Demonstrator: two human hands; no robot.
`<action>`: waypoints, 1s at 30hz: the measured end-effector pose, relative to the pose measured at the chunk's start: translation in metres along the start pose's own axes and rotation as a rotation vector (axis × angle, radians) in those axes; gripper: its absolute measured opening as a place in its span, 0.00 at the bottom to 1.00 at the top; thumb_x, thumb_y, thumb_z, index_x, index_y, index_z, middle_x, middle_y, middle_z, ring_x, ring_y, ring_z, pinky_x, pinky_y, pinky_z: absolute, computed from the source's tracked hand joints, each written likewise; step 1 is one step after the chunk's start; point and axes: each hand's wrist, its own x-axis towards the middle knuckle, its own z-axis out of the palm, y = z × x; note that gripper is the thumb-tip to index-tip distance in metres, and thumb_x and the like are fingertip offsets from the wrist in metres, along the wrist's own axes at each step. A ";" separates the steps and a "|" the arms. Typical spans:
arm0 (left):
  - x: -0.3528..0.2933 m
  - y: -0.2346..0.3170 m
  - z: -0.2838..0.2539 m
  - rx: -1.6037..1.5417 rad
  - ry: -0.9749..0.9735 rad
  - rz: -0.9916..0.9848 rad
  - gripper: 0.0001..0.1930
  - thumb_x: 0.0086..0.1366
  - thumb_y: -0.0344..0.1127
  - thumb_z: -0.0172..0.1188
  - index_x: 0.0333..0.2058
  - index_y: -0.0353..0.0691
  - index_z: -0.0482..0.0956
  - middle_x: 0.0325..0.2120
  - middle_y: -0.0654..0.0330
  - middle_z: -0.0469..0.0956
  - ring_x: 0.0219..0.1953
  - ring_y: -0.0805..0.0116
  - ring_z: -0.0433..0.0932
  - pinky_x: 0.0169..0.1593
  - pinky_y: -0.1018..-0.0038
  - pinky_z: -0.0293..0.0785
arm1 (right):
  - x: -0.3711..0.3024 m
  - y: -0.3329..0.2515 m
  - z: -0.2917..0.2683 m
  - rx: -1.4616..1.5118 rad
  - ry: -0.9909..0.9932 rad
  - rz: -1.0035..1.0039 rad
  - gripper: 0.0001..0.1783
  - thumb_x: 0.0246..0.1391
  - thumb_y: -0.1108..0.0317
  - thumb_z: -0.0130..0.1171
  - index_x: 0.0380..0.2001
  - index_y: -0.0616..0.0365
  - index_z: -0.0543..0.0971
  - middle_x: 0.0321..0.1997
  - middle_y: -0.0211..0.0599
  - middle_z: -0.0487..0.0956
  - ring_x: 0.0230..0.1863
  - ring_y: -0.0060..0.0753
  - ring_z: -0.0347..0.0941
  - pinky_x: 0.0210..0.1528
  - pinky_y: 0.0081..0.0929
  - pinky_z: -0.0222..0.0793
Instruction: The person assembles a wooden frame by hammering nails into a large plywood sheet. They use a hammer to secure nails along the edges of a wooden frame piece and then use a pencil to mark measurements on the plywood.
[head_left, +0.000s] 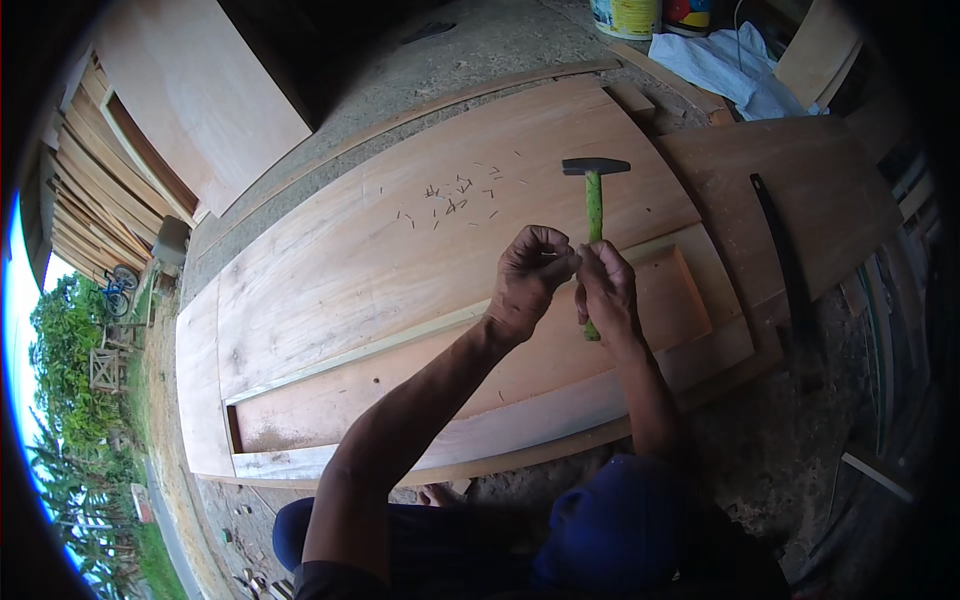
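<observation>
My right hand [609, 290] is wrapped round the green handle of a hammer [594, 208], whose dark steel head points away from me. My left hand [530, 283] is closed in a pinch, its fingertips meeting those of my right hand. Whatever it pinches is too small to make out. Both hands are above a light wooden frame [440, 458] that lies on a large plywood sheet [340, 270]. Beyond my hands, several loose nails [455, 195] are scattered on the plywood.
A handsaw [782, 240] lies on a darker board [830, 190] at the right. White sheeting [725, 70] and a yellow bucket [626, 18] are at the far right. Plywood [200, 90] and wood strips [110, 185] lean at the left. A bare foot [434, 495] shows near the frame's edge.
</observation>
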 end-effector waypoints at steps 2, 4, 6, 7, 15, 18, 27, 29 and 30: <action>-0.015 -0.025 0.001 -0.162 0.146 0.054 0.10 0.62 0.23 0.64 0.39 0.41 0.75 0.32 0.65 0.78 0.34 0.76 0.74 0.41 0.76 0.72 | 0.000 0.011 0.001 0.014 -0.009 0.041 0.12 0.68 0.60 0.52 0.32 0.55 0.72 0.18 0.20 0.65 0.11 0.10 0.59 0.10 0.17 0.56; -0.028 -0.043 0.006 -0.217 0.233 0.076 0.09 0.63 0.22 0.63 0.38 0.42 0.75 0.32 0.65 0.79 0.34 0.75 0.75 0.42 0.76 0.72 | -0.007 0.024 -0.004 -0.022 -0.018 0.073 0.13 0.67 0.60 0.53 0.31 0.55 0.73 0.18 0.20 0.65 0.11 0.10 0.59 0.10 0.17 0.56; -0.038 -0.057 0.003 -0.228 0.276 0.069 0.09 0.63 0.22 0.62 0.38 0.43 0.74 0.32 0.64 0.78 0.35 0.75 0.75 0.44 0.76 0.72 | -0.013 0.036 -0.008 -0.061 -0.054 0.119 0.13 0.67 0.60 0.53 0.31 0.56 0.73 0.17 0.19 0.64 0.11 0.10 0.58 0.10 0.17 0.56; -0.042 -0.063 -0.001 -0.255 0.273 0.060 0.09 0.63 0.21 0.62 0.37 0.43 0.73 0.32 0.64 0.78 0.35 0.75 0.75 0.44 0.76 0.73 | -0.015 0.041 -0.012 -0.083 -0.068 0.139 0.13 0.67 0.60 0.53 0.31 0.56 0.74 0.17 0.19 0.64 0.11 0.10 0.58 0.11 0.17 0.56; -0.030 -0.092 -0.064 0.888 0.542 0.389 0.10 0.60 0.25 0.63 0.36 0.42 0.71 0.32 0.64 0.75 0.40 0.66 0.74 0.52 0.65 0.67 | -0.034 0.043 -0.018 -0.325 -0.119 0.146 0.18 0.68 0.58 0.52 0.54 0.56 0.77 0.16 0.16 0.64 0.11 0.09 0.57 0.13 0.17 0.56; -0.020 -0.103 -0.074 1.052 0.567 0.409 0.07 0.62 0.33 0.61 0.35 0.45 0.71 0.33 0.64 0.74 0.42 0.63 0.73 0.61 0.58 0.54 | -0.051 0.033 -0.023 -0.326 -0.101 0.127 0.18 0.68 0.61 0.52 0.57 0.56 0.76 0.17 0.15 0.63 0.13 0.08 0.55 0.15 0.17 0.56; -0.007 -0.114 -0.072 1.087 0.692 0.261 0.07 0.62 0.37 0.60 0.38 0.48 0.72 0.34 0.64 0.76 0.43 0.60 0.72 0.66 0.60 0.48 | -0.065 0.032 -0.033 -0.513 -0.113 -0.034 0.23 0.68 0.66 0.51 0.64 0.55 0.68 0.21 0.25 0.67 0.21 0.15 0.63 0.24 0.22 0.63; -0.009 -0.114 -0.069 1.133 0.686 0.287 0.08 0.63 0.40 0.59 0.38 0.48 0.73 0.35 0.65 0.75 0.46 0.62 0.73 0.66 0.59 0.47 | -0.064 0.032 -0.034 -0.640 -0.127 -0.136 0.27 0.68 0.67 0.51 0.68 0.54 0.63 0.22 0.33 0.71 0.22 0.25 0.69 0.27 0.29 0.68; -0.011 -0.115 -0.070 1.155 0.689 0.301 0.08 0.63 0.41 0.59 0.38 0.48 0.73 0.36 0.65 0.75 0.47 0.63 0.73 0.65 0.58 0.47 | -0.064 0.024 -0.029 -0.706 -0.145 -0.169 0.29 0.67 0.68 0.50 0.69 0.54 0.60 0.23 0.39 0.73 0.23 0.31 0.72 0.29 0.34 0.70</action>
